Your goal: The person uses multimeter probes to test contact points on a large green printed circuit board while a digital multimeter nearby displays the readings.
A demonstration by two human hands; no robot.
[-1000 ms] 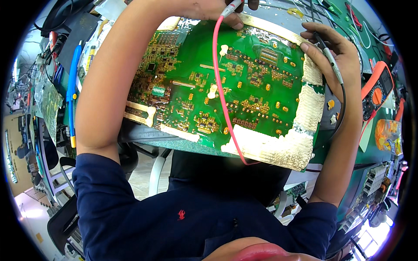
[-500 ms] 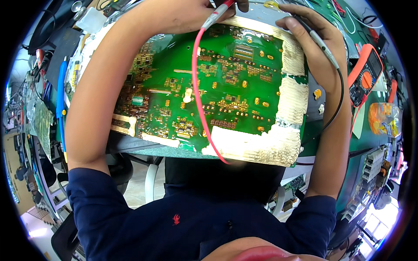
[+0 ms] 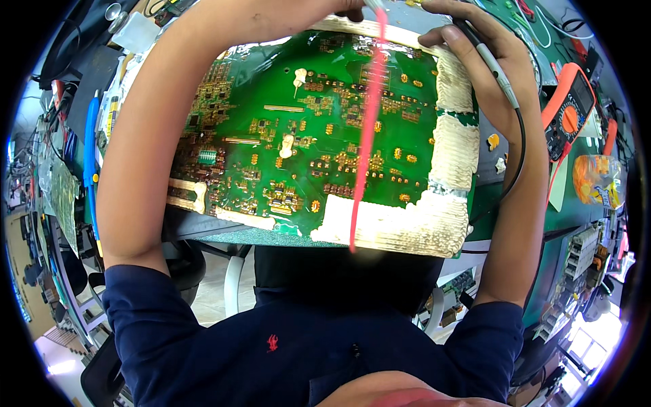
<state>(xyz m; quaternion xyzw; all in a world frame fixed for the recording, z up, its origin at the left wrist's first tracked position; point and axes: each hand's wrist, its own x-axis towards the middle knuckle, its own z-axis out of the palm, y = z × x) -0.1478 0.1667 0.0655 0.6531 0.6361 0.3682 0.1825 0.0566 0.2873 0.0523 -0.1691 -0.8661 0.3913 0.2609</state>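
Observation:
A large green circuit board (image 3: 258,88), bordered in places by thick cream-coloured filler (image 3: 400,227), lies before me. Over its far edge is my left hand (image 3: 332,8), mostly cut off by the top of the picture. It is closed on a red-leaded test probe (image 3: 374,4), whose grey part just shows while its tip is out of view. The blurred red lead (image 3: 368,129) hangs across the board. At the far right corner, my right hand (image 3: 491,57) grips a black and grey test probe (image 3: 495,71), its black lead running down beside my forearm.
On the right lies an orange-edged multimeter (image 3: 571,115), with a clear bag of orange contents (image 3: 598,182) nearer me. Another circuit board (image 3: 566,292) with tall parts is at the lower right. A blue pen-like tool (image 3: 91,149) and a clear bottle (image 3: 135,32) are on the left.
My left hand has moved farther up out of the picture, and its probe has shifted right, swinging the red lead rightward. My right hand has barely moved and keeps its probe.

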